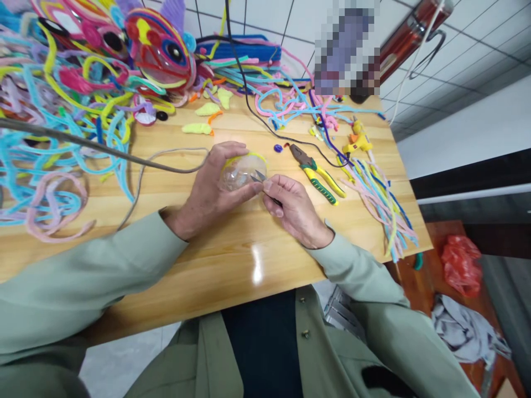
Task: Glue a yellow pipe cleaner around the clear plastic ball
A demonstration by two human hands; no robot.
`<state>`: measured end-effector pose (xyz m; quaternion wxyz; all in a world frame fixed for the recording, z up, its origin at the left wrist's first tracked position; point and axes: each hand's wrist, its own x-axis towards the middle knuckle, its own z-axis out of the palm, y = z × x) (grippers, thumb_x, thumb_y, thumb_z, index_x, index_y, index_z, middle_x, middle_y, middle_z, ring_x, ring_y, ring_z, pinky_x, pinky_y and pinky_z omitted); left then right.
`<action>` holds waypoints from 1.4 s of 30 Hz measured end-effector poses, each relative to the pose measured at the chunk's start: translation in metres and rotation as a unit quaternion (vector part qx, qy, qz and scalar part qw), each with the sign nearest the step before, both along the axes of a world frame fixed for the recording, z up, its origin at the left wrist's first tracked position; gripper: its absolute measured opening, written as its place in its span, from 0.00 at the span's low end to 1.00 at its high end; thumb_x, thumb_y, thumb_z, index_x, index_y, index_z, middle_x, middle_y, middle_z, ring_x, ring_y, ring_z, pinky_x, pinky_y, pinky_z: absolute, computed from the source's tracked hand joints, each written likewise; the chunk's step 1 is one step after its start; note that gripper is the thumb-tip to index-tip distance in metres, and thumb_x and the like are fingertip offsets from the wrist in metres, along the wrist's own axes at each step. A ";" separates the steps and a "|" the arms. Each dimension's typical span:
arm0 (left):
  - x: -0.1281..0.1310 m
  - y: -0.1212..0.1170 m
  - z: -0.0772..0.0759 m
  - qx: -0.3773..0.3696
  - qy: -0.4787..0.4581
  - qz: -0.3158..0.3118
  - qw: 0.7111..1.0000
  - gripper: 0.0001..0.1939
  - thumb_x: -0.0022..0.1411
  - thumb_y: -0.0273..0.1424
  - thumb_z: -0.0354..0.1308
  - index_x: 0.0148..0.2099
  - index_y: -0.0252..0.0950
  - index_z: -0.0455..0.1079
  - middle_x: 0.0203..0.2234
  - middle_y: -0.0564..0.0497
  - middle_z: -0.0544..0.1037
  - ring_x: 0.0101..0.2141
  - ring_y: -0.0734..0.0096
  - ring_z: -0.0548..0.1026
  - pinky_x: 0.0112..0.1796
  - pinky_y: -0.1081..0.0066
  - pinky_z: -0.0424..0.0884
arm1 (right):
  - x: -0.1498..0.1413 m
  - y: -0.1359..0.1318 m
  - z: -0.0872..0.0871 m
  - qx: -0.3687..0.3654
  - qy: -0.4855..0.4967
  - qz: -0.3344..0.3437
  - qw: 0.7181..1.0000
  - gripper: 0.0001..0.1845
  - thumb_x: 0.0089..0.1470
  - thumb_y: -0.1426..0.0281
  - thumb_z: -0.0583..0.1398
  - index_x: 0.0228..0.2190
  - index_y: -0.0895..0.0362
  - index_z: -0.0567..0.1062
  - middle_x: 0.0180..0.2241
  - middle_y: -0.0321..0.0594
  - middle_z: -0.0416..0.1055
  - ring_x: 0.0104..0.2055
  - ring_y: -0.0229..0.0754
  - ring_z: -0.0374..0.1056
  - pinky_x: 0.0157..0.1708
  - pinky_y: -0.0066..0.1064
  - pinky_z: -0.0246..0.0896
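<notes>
My left hand (209,188) is closed around a clear plastic dome (238,170) with a yellow edging along its far rim. My right hand (295,207) grips small pointed scissors (259,176); their two tips are apart and lie against the dome's right side. The fingers cover most of the scissors' handles. My left thumb reaches across the front of the dome, close to the right fingertips. Just beyond the right hand rest pliers (317,176) with yellow-green handles. A small dark blue coil (278,148) lies near their jaws.
Fuzzy pipe cleaners (112,138) are heaped at the left, beside a colourful craft face (160,50). More pipe cleaners (385,204) and a yellow glue gun (357,138) lie at the right. A black cable (265,126) crosses the wooden table (224,249). A red thermos (409,41) stands behind.
</notes>
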<state>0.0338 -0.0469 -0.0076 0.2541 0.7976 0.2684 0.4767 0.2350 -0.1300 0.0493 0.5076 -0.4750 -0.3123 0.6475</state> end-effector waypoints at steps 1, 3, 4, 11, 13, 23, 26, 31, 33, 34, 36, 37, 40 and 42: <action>0.001 -0.001 -0.001 0.010 -0.004 0.001 1.000 0.31 0.79 0.54 0.73 0.72 0.50 0.69 0.66 0.44 0.81 0.69 0.46 0.81 0.72 0.43 0.80 | -0.001 -0.001 0.000 0.001 0.003 -0.006 1.000 0.29 0.52 0.49 0.83 0.30 0.53 0.76 0.20 0.25 0.66 0.22 0.30 0.53 0.21 0.27 0.42; 0.001 -0.002 -0.001 0.022 -0.007 0.004 1.000 0.30 0.79 0.52 0.72 0.73 0.50 0.69 0.67 0.43 0.81 0.70 0.46 0.81 0.73 0.42 0.80 | -0.003 -0.002 0.001 0.004 0.004 -0.014 1.000 0.29 0.53 0.49 0.83 0.30 0.53 0.75 0.20 0.25 0.66 0.22 0.30 0.53 0.21 0.27 0.42; 0.002 -0.003 -0.002 0.022 -0.005 0.005 1.000 0.31 0.79 0.53 0.72 0.73 0.50 0.68 0.67 0.43 0.80 0.70 0.46 0.81 0.73 0.42 0.79 | -0.004 -0.002 0.001 0.005 0.001 -0.016 1.000 0.29 0.53 0.49 0.82 0.29 0.52 0.75 0.20 0.25 0.65 0.22 0.30 0.53 0.21 0.27 0.43; 0.002 0.000 -0.006 -0.016 0.006 0.006 1.000 0.36 0.76 0.58 0.74 0.73 0.49 0.68 0.69 0.41 0.80 0.71 0.43 0.79 0.74 0.41 0.78 | 0.000 0.002 -0.002 0.034 -0.035 -0.014 0.999 0.29 0.56 0.47 0.80 0.29 0.52 0.74 0.19 0.24 0.64 0.20 0.29 0.49 0.21 0.28 0.42; 0.003 0.001 -0.008 -0.018 0.009 0.008 1.000 0.38 0.75 0.61 0.73 0.73 0.49 0.68 0.70 0.41 0.80 0.72 0.43 0.79 0.74 0.40 0.77 | 0.002 0.003 -0.005 0.059 -0.057 -0.022 0.996 0.30 0.58 0.46 0.80 0.28 0.51 0.72 0.18 0.24 0.63 0.20 0.29 0.48 0.22 0.28 0.43; -0.004 -0.002 0.009 -0.008 0.027 -0.007 1.000 0.30 0.80 0.62 0.65 0.70 0.51 0.73 0.79 0.43 0.74 0.80 0.41 0.71 0.80 0.33 0.68 | 0.015 0.003 -0.011 0.165 -0.215 -0.035 0.962 0.33 0.62 0.37 0.75 0.31 0.50 0.72 0.20 0.26 0.71 0.21 0.32 0.55 0.26 0.30 0.55; -0.004 -0.005 0.017 -0.020 0.017 -0.028 0.999 0.18 0.85 0.55 0.62 0.63 0.50 0.77 0.77 0.46 0.77 0.79 0.45 0.74 0.80 0.34 0.68 | 0.016 0.001 -0.014 0.189 -0.264 -0.027 0.945 0.32 0.64 0.36 0.72 0.33 0.50 0.73 0.21 0.27 0.72 0.22 0.33 0.58 0.27 0.31 0.55; 0.000 -0.009 0.025 -0.063 -0.010 -0.072 0.995 0.14 0.86 0.49 0.63 0.52 0.46 0.77 0.73 0.46 0.82 0.77 0.49 0.76 0.80 0.38 0.69 | 0.019 0.001 -0.021 0.229 -0.312 -0.010 0.922 0.31 0.68 0.37 0.69 0.33 0.50 0.73 0.22 0.28 0.72 0.22 0.34 0.57 0.26 0.32 0.50; 0.002 -0.011 0.025 -0.108 -0.039 -0.078 0.990 0.15 0.86 0.50 0.63 0.50 0.45 0.76 0.72 0.47 0.83 0.75 0.50 0.78 0.78 0.41 0.73 | 0.021 0.002 -0.023 0.245 -0.335 -0.003 0.910 0.30 0.70 0.39 0.68 0.33 0.50 0.73 0.21 0.27 0.69 0.22 0.34 0.56 0.26 0.33 0.49; 0.003 -0.011 0.024 -0.127 -0.061 -0.075 0.987 0.15 0.86 0.50 0.64 0.49 0.45 0.75 0.70 0.47 0.84 0.73 0.51 0.80 0.76 0.42 0.75 | 0.022 0.002 -0.024 0.252 -0.343 -0.002 0.905 0.30 0.70 0.39 0.68 0.33 0.50 0.74 0.21 0.27 0.68 0.22 0.34 0.56 0.26 0.33 0.49; 0.005 -0.009 0.020 -0.149 -0.119 -0.050 0.980 0.17 0.84 0.51 0.65 0.48 0.44 0.75 0.66 0.48 0.87 0.67 0.52 0.84 0.72 0.43 0.79 | 0.022 0.003 -0.026 0.256 -0.349 -0.002 0.902 0.29 0.70 0.39 0.68 0.33 0.50 0.74 0.21 0.26 0.67 0.22 0.35 0.55 0.26 0.34 0.49; 0.007 -0.007 0.018 -0.151 -0.145 -0.032 0.977 0.18 0.84 0.52 0.65 0.47 0.44 0.75 0.63 0.48 0.88 0.64 0.52 0.86 0.70 0.43 0.80 | 0.022 0.003 -0.026 0.252 -0.348 -0.005 0.903 0.29 0.70 0.39 0.68 0.33 0.50 0.74 0.21 0.26 0.66 0.22 0.35 0.54 0.26 0.34 0.48; 0.009 0.002 0.011 -0.155 -0.187 0.010 0.970 0.23 0.85 0.56 0.62 0.44 0.44 0.75 0.58 0.51 0.90 0.61 0.51 0.86 0.65 0.39 0.83 | 0.020 0.003 -0.026 0.229 -0.339 -0.019 0.912 0.29 0.69 0.39 0.70 0.32 0.50 0.75 0.21 0.27 0.66 0.23 0.36 0.55 0.27 0.35 0.49; 0.008 0.010 0.007 -0.165 -0.199 0.019 0.966 0.26 0.84 0.58 0.62 0.39 0.44 0.73 0.56 0.52 0.90 0.60 0.51 0.87 0.60 0.39 0.87 | 0.018 0.001 -0.024 0.217 -0.332 -0.029 0.918 0.27 0.68 0.41 0.71 0.32 0.49 0.75 0.21 0.27 0.67 0.23 0.37 0.55 0.28 0.35 0.49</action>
